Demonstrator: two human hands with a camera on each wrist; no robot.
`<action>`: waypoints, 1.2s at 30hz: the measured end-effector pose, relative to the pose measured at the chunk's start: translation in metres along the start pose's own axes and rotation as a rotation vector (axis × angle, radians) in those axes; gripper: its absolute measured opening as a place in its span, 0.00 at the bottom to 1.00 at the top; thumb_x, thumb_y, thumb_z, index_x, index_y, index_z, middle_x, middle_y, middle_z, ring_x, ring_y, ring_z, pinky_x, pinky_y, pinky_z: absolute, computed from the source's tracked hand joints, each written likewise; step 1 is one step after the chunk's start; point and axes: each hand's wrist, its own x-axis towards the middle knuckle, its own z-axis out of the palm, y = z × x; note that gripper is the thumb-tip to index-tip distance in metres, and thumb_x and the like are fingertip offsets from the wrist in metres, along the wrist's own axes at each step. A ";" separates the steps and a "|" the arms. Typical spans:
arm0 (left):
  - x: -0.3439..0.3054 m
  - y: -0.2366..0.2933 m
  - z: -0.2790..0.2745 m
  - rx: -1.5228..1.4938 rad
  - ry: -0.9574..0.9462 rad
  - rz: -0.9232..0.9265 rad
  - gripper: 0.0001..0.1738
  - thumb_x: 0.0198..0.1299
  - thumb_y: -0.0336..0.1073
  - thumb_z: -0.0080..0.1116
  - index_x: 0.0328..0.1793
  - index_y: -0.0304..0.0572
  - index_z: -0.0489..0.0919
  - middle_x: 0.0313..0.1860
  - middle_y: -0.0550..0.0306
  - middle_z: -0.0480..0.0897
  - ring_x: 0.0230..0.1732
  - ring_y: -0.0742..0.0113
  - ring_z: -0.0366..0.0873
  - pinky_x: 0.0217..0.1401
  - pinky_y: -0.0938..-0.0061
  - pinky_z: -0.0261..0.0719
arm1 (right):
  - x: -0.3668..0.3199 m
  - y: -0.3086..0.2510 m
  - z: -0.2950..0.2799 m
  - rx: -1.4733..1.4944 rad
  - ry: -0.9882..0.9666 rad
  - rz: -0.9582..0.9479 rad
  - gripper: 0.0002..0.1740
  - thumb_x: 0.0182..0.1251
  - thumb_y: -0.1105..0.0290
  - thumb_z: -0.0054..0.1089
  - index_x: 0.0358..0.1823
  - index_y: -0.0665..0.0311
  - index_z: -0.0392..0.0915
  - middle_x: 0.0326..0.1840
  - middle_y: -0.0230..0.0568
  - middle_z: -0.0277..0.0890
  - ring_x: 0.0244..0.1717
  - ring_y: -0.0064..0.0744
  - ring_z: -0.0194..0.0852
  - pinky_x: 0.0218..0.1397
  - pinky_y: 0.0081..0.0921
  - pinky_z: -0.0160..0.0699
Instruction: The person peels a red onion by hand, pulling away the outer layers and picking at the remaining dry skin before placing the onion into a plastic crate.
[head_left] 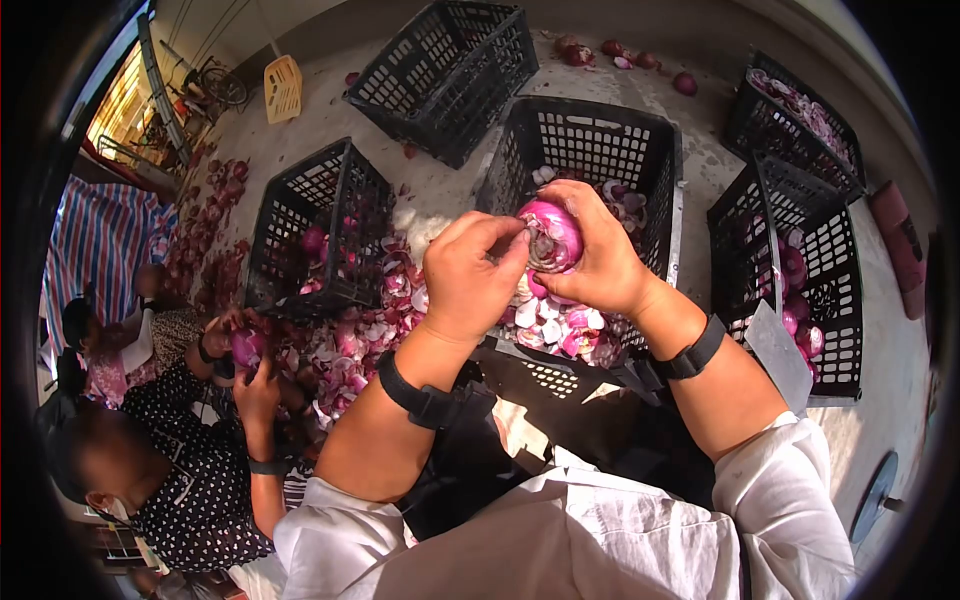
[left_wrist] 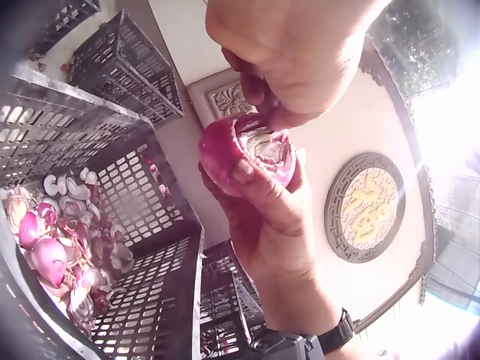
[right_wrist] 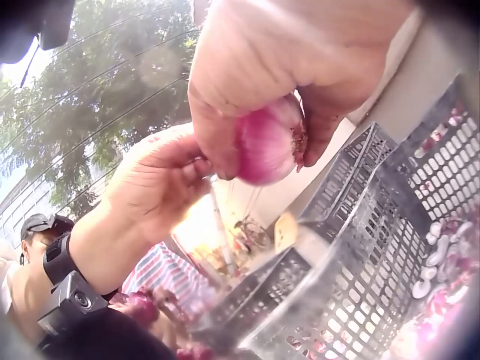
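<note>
A red onion (head_left: pixel 562 238) is held up above a black crate by my right hand (head_left: pixel 605 255), its fingers and thumb curled round the bulb. One end of the onion is cut, and pale rings show there in the left wrist view. At that end, my left hand (head_left: pixel 468 272) pinches the edge of the outer skin between thumb and finger. Seen from the right wrist, the onion (right_wrist: pixel 264 146) turns its rooty end toward the fingertips of the right hand (right_wrist: pixel 292 60). The left hand (right_wrist: pixel 154 184) reaches in from the other side.
Below stands the black crate (head_left: pixel 668 170) with onion peel and pieces (head_left: pixel 560 330). More crates stand at left (head_left: pixel 365 190), back (head_left: pixel 450 90) and right (head_left: pixel 840 290). Loose peel (head_left: pixel 345 365) covers the floor at left. A person (head_left: pixel 150 470) close by holds another onion (head_left: pixel 247 347).
</note>
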 end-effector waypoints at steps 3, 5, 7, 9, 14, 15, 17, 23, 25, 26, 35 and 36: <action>0.001 0.005 -0.002 -0.031 0.001 -0.053 0.05 0.50 0.25 0.66 0.35 0.34 0.84 0.30 0.53 0.83 0.30 0.67 0.79 0.36 0.76 0.76 | 0.001 -0.003 -0.001 -0.035 0.012 -0.023 0.45 0.32 0.74 0.73 0.59 0.66 0.65 0.59 0.54 0.66 0.60 0.55 0.67 0.64 0.39 0.71; 0.000 0.006 -0.001 -0.056 0.015 -0.061 0.06 0.50 0.25 0.66 0.35 0.34 0.84 0.31 0.53 0.83 0.31 0.67 0.79 0.36 0.77 0.76 | 0.000 -0.003 -0.001 -0.047 0.009 -0.029 0.45 0.32 0.74 0.73 0.60 0.66 0.65 0.59 0.55 0.65 0.60 0.56 0.67 0.63 0.39 0.72; 0.002 0.007 -0.002 -0.058 0.035 -0.049 0.06 0.50 0.24 0.66 0.36 0.34 0.84 0.31 0.53 0.83 0.31 0.67 0.80 0.37 0.76 0.76 | 0.001 -0.003 -0.002 -0.063 0.001 -0.034 0.45 0.31 0.74 0.73 0.60 0.65 0.65 0.59 0.55 0.65 0.60 0.57 0.68 0.62 0.40 0.73; 0.003 0.007 -0.002 -0.040 0.056 -0.024 0.06 0.50 0.24 0.66 0.36 0.34 0.84 0.32 0.53 0.83 0.32 0.67 0.80 0.38 0.76 0.77 | 0.001 -0.003 -0.002 -0.080 -0.010 -0.030 0.46 0.31 0.74 0.73 0.60 0.65 0.65 0.59 0.55 0.65 0.59 0.58 0.68 0.62 0.40 0.73; 0.004 -0.005 -0.006 0.011 -0.037 0.091 0.07 0.50 0.23 0.65 0.37 0.34 0.84 0.33 0.51 0.84 0.35 0.63 0.82 0.40 0.74 0.78 | 0.001 -0.005 -0.004 -0.074 -0.080 0.013 0.45 0.33 0.74 0.74 0.61 0.65 0.66 0.62 0.55 0.64 0.63 0.57 0.66 0.65 0.39 0.69; 0.004 -0.006 -0.007 0.030 -0.060 0.099 0.07 0.50 0.23 0.65 0.37 0.34 0.84 0.33 0.50 0.84 0.35 0.62 0.82 0.41 0.74 0.79 | 0.001 -0.006 -0.005 -0.091 -0.092 0.009 0.45 0.32 0.75 0.74 0.61 0.64 0.66 0.62 0.55 0.64 0.62 0.57 0.66 0.65 0.39 0.69; 0.005 -0.007 -0.010 0.074 -0.101 0.098 0.07 0.48 0.24 0.65 0.36 0.35 0.83 0.33 0.51 0.84 0.35 0.59 0.83 0.40 0.73 0.79 | 0.002 -0.005 -0.006 -0.120 -0.111 -0.027 0.46 0.31 0.75 0.74 0.60 0.64 0.67 0.61 0.55 0.64 0.60 0.57 0.67 0.63 0.40 0.71; 0.007 -0.002 -0.014 0.315 -0.198 0.211 0.07 0.42 0.27 0.65 0.31 0.39 0.80 0.29 0.54 0.82 0.31 0.54 0.80 0.35 0.67 0.78 | -0.001 -0.004 -0.005 -0.240 -0.172 -0.076 0.46 0.30 0.75 0.73 0.60 0.63 0.67 0.62 0.55 0.64 0.59 0.56 0.69 0.61 0.40 0.73; 0.006 -0.001 -0.013 0.344 -0.218 0.205 0.07 0.41 0.27 0.65 0.29 0.39 0.79 0.27 0.54 0.81 0.29 0.54 0.80 0.34 0.67 0.78 | -0.002 -0.005 -0.004 -0.237 -0.185 -0.066 0.45 0.31 0.74 0.72 0.60 0.64 0.67 0.61 0.55 0.64 0.58 0.56 0.69 0.60 0.40 0.74; 0.005 -0.004 -0.012 0.333 -0.221 0.198 0.07 0.41 0.27 0.65 0.29 0.39 0.79 0.27 0.54 0.80 0.29 0.54 0.79 0.33 0.67 0.78 | -0.002 -0.005 -0.004 -0.224 -0.191 -0.053 0.45 0.31 0.74 0.72 0.60 0.64 0.67 0.61 0.55 0.64 0.58 0.56 0.70 0.60 0.40 0.74; 0.004 -0.011 -0.007 0.176 -0.199 0.157 0.07 0.39 0.25 0.63 0.27 0.37 0.77 0.24 0.53 0.78 0.25 0.58 0.78 0.29 0.70 0.76 | -0.007 -0.002 0.003 0.039 -0.138 0.075 0.42 0.31 0.72 0.72 0.56 0.68 0.68 0.52 0.53 0.70 0.53 0.54 0.73 0.58 0.38 0.75; 0.005 -0.010 -0.008 0.151 -0.205 0.143 0.07 0.39 0.24 0.63 0.27 0.37 0.77 0.23 0.53 0.78 0.24 0.59 0.77 0.29 0.70 0.76 | -0.007 0.000 0.004 0.060 -0.126 0.063 0.41 0.31 0.72 0.72 0.56 0.68 0.69 0.51 0.52 0.71 0.53 0.54 0.73 0.58 0.38 0.75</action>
